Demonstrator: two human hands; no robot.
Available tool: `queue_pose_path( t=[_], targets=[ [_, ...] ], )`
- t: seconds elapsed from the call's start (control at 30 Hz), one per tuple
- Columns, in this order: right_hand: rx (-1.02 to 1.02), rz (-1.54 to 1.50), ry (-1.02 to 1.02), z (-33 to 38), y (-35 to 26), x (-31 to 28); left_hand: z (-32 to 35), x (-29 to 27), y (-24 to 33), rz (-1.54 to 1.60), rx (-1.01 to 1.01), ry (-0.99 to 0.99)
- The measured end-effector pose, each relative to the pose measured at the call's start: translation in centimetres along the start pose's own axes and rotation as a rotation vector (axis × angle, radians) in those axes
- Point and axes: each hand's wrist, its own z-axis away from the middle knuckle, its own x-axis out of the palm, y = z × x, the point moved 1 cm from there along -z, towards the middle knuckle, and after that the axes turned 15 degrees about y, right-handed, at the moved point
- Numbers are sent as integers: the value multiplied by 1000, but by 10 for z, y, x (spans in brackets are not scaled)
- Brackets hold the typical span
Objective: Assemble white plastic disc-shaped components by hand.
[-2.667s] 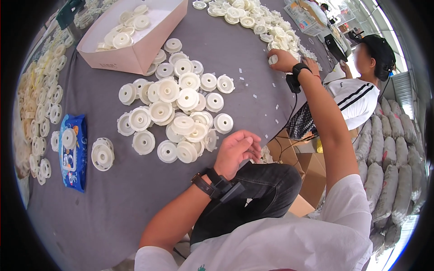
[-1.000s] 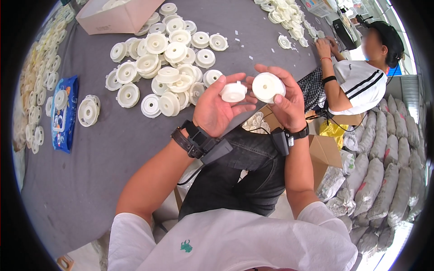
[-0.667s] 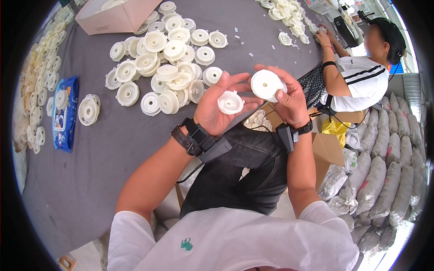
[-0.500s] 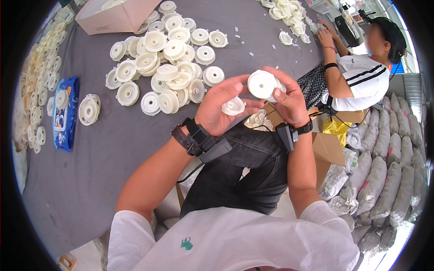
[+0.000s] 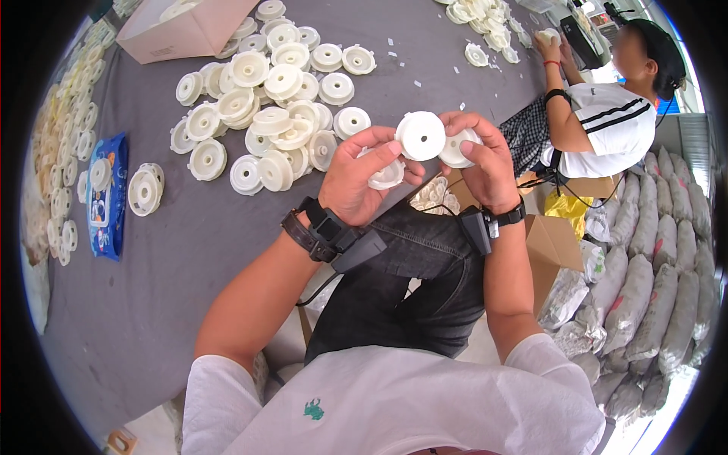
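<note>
My left hand (image 5: 362,178) and my right hand (image 5: 482,159) meet above my lap at the edge of the grey table (image 5: 174,250). Between their fingertips I hold up a round white plastic disc (image 5: 421,136) with a small centre hole. A second white disc (image 5: 458,149) sits behind it in my right fingers. A third white piece (image 5: 385,176) lies in my left palm. Each wrist wears a black band with a small device.
A heap of white plastic discs (image 5: 269,114) lies on the table beyond my hands, with an open cardboard box (image 5: 182,30) behind it. A blue packet (image 5: 105,193) and rows of discs lie at left. Another seated person (image 5: 607,114) works at right beside stacked sacks (image 5: 652,258).
My hands came back from the table and rose together with white discs. Over the last second the right-hand disc moved left until both hands pinch it.
</note>
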Motion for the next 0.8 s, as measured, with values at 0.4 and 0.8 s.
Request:
queue_pose_path(
  t=[0.4, 0.8],
  targets=[
    [76, 69, 106, 4, 3, 6, -3, -3, 0, 64, 0, -18],
    [83, 25, 102, 7, 5, 10, -2, -2, -1, -31, -5, -13]
  ],
)
